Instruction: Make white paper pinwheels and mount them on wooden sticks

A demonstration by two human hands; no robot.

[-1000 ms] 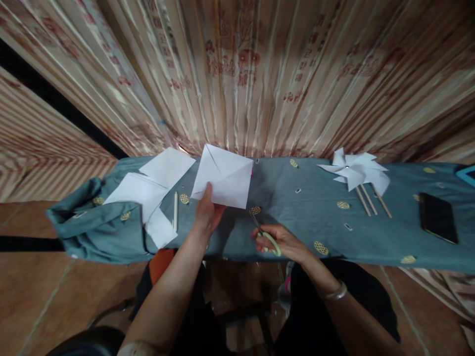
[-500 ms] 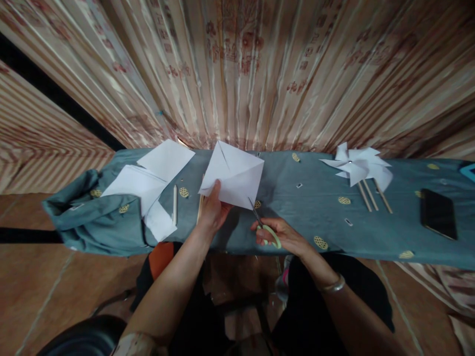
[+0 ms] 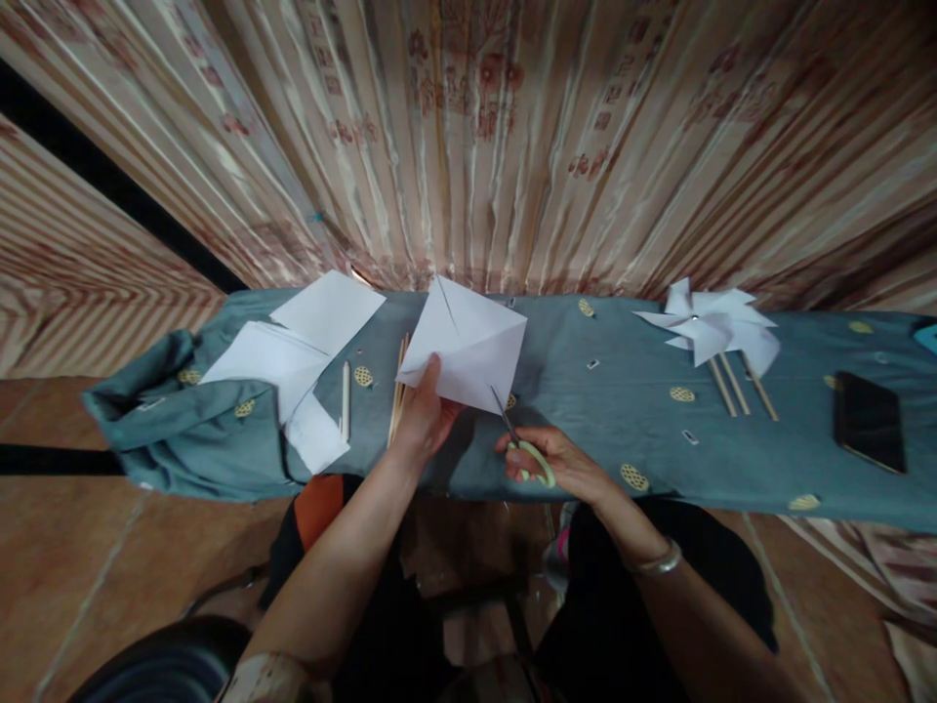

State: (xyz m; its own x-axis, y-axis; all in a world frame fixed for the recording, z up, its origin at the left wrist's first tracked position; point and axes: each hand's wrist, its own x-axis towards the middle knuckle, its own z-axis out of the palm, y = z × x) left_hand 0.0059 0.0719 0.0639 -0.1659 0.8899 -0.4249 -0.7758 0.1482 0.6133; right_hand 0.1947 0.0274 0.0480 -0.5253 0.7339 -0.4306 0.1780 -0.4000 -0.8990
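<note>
A white square sheet of paper (image 3: 468, 342) is pinched at its lower left edge by my left hand (image 3: 427, 415), thumb on top. A slit runs in from the paper's top corner, and a crease crosses its middle. In my right hand (image 3: 546, 454) are scissors (image 3: 538, 461) with light green handles. Their blades meet the paper at its lower right corner and point up and inward. Some of my left fingers are hidden beneath the sheet.
Loose white paper (image 3: 329, 317) and a white pen-like stick (image 3: 346, 400) lie to the left. Wooden sticks (image 3: 397, 400) are partly under the held sheet. Paper pinwheels (image 3: 707, 327) on sticks and a dark phone (image 3: 870, 422) lie right on the green cloth (image 3: 586, 391).
The paper and both hands stay almost in place, with the sheet shifted very slightly right in view. The scissors remain at the lower right corner.
</note>
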